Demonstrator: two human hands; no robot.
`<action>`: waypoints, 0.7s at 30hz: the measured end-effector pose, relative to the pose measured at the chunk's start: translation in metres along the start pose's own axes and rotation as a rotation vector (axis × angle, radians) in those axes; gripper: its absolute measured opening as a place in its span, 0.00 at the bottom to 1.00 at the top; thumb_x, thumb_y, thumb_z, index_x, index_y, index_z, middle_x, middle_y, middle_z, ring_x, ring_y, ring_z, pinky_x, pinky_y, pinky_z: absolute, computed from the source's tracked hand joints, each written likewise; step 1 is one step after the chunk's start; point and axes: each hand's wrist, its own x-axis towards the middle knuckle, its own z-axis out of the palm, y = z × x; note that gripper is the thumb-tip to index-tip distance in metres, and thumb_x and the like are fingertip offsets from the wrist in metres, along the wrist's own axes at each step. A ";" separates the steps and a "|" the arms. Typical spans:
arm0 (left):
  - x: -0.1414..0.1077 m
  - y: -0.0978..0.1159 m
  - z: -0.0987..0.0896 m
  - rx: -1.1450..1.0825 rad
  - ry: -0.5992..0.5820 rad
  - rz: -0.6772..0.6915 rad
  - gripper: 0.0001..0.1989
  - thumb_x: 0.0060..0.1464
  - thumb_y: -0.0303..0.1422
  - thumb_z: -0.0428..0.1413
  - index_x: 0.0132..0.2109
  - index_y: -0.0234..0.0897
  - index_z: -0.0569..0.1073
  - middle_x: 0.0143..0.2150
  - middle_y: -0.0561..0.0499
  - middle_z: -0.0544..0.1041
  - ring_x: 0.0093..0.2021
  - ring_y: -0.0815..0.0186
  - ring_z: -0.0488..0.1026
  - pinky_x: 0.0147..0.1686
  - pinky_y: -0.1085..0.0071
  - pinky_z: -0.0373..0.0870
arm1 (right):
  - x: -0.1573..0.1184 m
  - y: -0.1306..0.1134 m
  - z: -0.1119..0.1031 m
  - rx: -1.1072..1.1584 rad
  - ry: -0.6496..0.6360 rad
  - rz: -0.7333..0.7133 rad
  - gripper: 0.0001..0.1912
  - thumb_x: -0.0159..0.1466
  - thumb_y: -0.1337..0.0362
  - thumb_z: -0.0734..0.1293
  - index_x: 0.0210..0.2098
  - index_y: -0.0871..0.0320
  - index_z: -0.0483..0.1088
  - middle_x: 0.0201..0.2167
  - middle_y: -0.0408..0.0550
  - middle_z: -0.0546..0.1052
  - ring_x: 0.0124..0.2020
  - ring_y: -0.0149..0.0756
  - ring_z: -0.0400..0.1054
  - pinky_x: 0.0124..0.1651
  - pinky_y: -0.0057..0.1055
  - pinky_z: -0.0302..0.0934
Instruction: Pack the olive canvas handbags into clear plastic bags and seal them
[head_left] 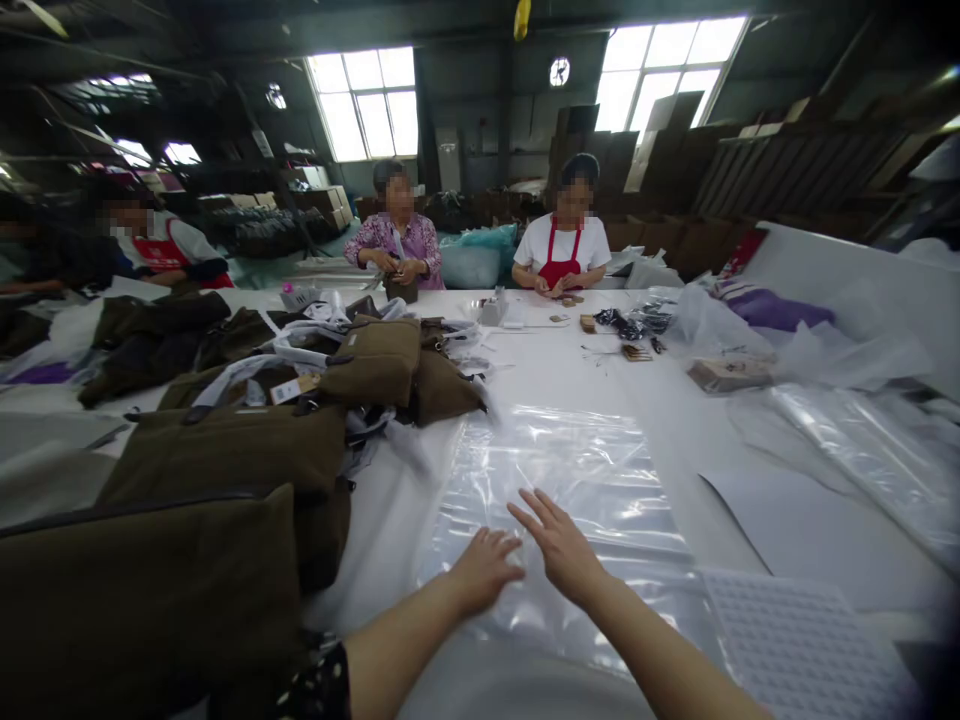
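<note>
In the head view, plastic (pixel 600 505) lies flat by the near edge of the table (pixel 551 368). Over it, the left hand (pixel 484 572) is loosely open, the right hand (pixel 561 545) spread wide, neither gripping; contact is unclear. Bags (pixel 232 450) fill the surface's left side.

2 large bright windows (pixel 375 105) pierce the dark wall (pixel 480 75).

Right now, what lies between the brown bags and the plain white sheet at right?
In the head view, clear plastic lies there on the white table, with the left hand and right hand over it.
</note>
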 end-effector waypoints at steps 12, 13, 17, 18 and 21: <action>0.004 0.033 0.008 -0.451 0.007 -0.634 0.24 0.47 0.39 0.58 0.50 0.32 0.71 0.35 0.47 0.77 0.37 0.60 0.74 0.40 0.69 0.68 | -0.004 -0.012 0.020 -0.130 -0.242 0.149 0.09 0.61 0.70 0.62 0.39 0.58 0.71 0.41 0.55 0.72 0.42 0.44 0.68 0.40 0.36 0.64; 0.005 0.035 0.003 -0.447 0.004 -0.598 0.17 0.50 0.38 0.55 0.44 0.34 0.75 0.33 0.48 0.77 0.36 0.62 0.74 0.39 0.70 0.67 | -0.003 -0.011 0.011 -0.134 -0.216 0.124 0.08 0.60 0.69 0.63 0.38 0.59 0.72 0.46 0.56 0.71 0.48 0.46 0.65 0.45 0.39 0.63; -0.013 0.044 -0.030 -0.303 0.101 -0.447 0.15 0.58 0.32 0.46 0.47 0.38 0.73 0.41 0.46 0.75 0.45 0.59 0.69 0.48 0.64 0.62 | -0.006 -0.006 -0.038 -0.206 0.030 -0.202 0.09 0.64 0.69 0.59 0.34 0.59 0.72 0.59 0.48 0.60 0.64 0.46 0.43 0.64 0.48 0.41; -0.021 0.048 -0.041 -0.228 0.140 -0.408 0.16 0.59 0.32 0.46 0.52 0.38 0.70 0.44 0.45 0.74 0.47 0.58 0.68 0.49 0.62 0.61 | -0.009 -0.007 -0.050 -0.245 0.127 -0.306 0.11 0.64 0.71 0.58 0.33 0.59 0.71 0.59 0.47 0.60 0.64 0.46 0.42 0.65 0.49 0.39; -0.047 0.069 -0.072 -0.013 0.290 -0.273 0.33 0.52 0.44 0.54 0.61 0.34 0.58 0.55 0.39 0.67 0.54 0.50 0.62 0.53 0.54 0.58 | -0.023 -0.015 -0.078 -0.341 0.262 -0.457 0.13 0.65 0.72 0.56 0.30 0.60 0.70 0.40 0.49 0.73 0.54 0.42 0.59 0.62 0.48 0.45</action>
